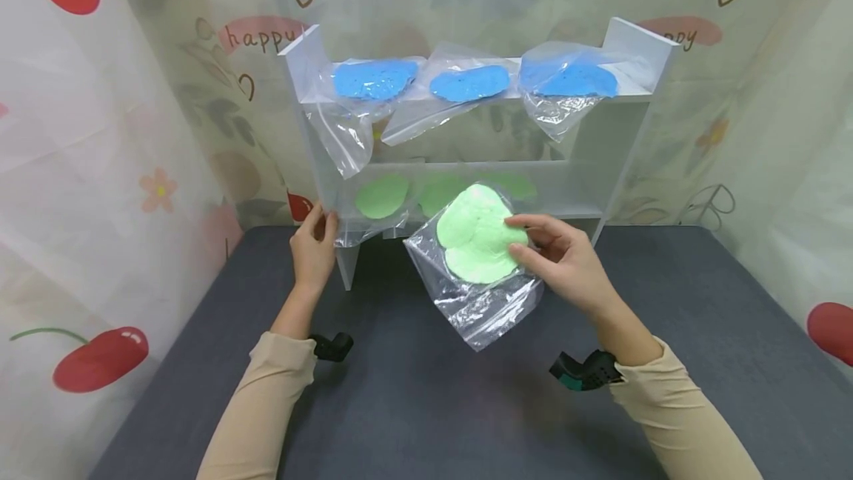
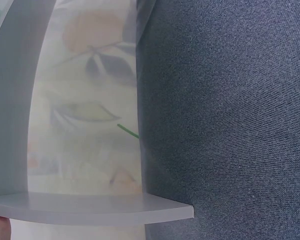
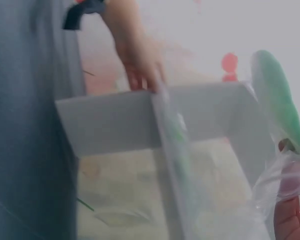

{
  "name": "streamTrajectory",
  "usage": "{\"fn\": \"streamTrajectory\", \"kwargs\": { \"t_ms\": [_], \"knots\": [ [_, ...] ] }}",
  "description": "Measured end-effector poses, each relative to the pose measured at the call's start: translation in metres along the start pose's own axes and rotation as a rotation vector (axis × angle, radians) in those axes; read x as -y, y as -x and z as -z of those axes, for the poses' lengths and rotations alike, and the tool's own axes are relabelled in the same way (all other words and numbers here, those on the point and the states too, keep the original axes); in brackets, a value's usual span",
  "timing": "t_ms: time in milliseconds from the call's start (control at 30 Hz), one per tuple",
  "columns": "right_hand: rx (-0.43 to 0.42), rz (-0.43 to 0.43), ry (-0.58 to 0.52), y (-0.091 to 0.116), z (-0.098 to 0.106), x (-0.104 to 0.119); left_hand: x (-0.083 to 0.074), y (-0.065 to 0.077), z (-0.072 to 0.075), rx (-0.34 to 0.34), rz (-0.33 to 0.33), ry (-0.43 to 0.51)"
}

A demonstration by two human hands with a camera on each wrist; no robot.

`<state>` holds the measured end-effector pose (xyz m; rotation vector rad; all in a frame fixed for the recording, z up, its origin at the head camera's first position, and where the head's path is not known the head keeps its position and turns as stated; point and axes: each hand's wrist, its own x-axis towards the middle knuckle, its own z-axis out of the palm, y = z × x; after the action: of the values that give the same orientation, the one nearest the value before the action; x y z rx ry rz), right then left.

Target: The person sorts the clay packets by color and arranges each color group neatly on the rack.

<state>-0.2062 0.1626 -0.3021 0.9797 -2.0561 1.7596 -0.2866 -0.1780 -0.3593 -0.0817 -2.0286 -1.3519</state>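
My right hand (image 1: 566, 261) pinches the right edge of a clear zip bag (image 1: 486, 313) that holds a flat, lobed light-green piece (image 1: 476, 232). The bag hangs tilted in front of the lower tier of a white two-tier shelf (image 1: 609, 158). At the shelf's left side panel, my left hand (image 1: 313, 254) grips the front edge between thumb and fingers. In the left wrist view only its fingertips (image 2: 0, 227) show, at the panel's outer face. Other bagged green pieces (image 1: 382, 196) lie on the lower tier, partly behind the held bag.
Blue pieces (image 1: 376, 80) in clear bags lie along the top tier, their bag ends drooping over the front edge. The shelf stands at the back of a dark grey table (image 1: 426, 406). Printed curtains (image 1: 166, 132) hang behind and at both sides.
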Motion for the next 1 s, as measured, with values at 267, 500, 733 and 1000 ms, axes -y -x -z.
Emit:
{"fn": "streamTrajectory", "kwargs": {
  "t_ms": [267,500,733,1000],
  "knots": [
    [-0.145,-0.005,-0.159,-0.019,0.024,0.013,-0.001,0.001,0.001,0.003,0.001,-0.003],
    [-0.223,-0.046,-0.18,-0.029,0.038,0.013,-0.002,0.0,0.001,0.006,0.008,-0.005],
    [-0.342,-0.155,-0.127,-0.039,0.052,-0.001,-0.003,0.001,0.002,0.016,0.019,-0.003],
    [-0.452,-0.295,0.015,-0.046,0.064,-0.019,-0.002,0.0,0.002,0.022,0.023,-0.001]
  ]
}}
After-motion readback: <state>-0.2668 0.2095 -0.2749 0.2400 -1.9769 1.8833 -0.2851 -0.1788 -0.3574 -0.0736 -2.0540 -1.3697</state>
